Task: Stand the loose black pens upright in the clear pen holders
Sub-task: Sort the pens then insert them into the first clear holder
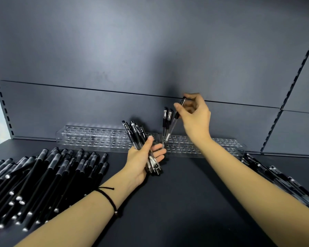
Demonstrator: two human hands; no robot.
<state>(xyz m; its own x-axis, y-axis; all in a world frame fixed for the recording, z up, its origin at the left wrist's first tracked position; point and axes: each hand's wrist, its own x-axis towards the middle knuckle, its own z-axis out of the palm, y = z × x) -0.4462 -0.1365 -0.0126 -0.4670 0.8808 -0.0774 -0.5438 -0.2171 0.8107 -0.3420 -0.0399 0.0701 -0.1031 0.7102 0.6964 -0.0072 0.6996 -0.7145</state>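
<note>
My left hand (pixel 141 161) grips a bundle of black pens (pixel 135 133), their caps fanned upward, just in front of the holders. My right hand (pixel 194 113) pinches the cap end of a single black pen (pixel 175 120) that leans with its tip down at the left end of the right clear pen holder (pixel 221 146). Two black pens (pixel 167 120) stand upright in that holder beside it. The left clear pen holder (pixel 89 138) has rows of holes with no pens in them.
A large pile of loose black pens (pixel 43 179) lies on the dark shelf (pixel 177 202) at the left. More loose pens (pixel 268 173) lie at the right edge, partly under my right forearm. A dark back panel (pixel 150 59) rises right behind the holders.
</note>
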